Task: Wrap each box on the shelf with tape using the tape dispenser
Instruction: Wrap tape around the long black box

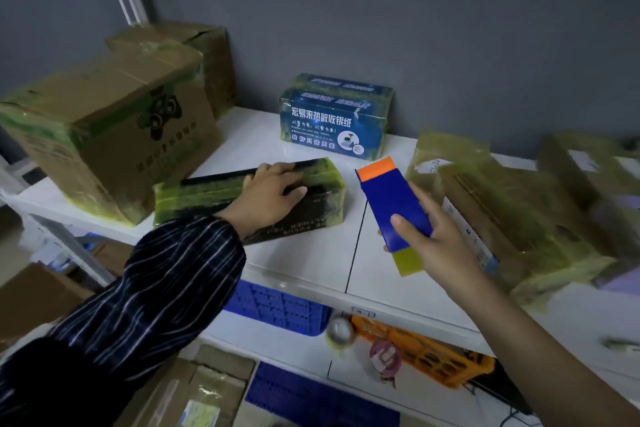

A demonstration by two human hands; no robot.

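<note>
Tape dispenser [388, 198]: blue, orange far end, yellow tape at near end; gripped by right hand [440, 243], thumb on top, above the shelf [304, 260], centre-right.
Black box [322, 204]: tape-wrapped, on shelf just left of dispenser; left hand [270, 191] rests on top, fingers spread flat.
Blue box [332, 121]: wrapped, far centre, against wall.
Cardboard boxes [104, 135]: wrapped, far left.
Further wrapped boxes [519, 218]: right.
Lower shelf: tape roll [340, 331], orange basket [422, 354].
</note>
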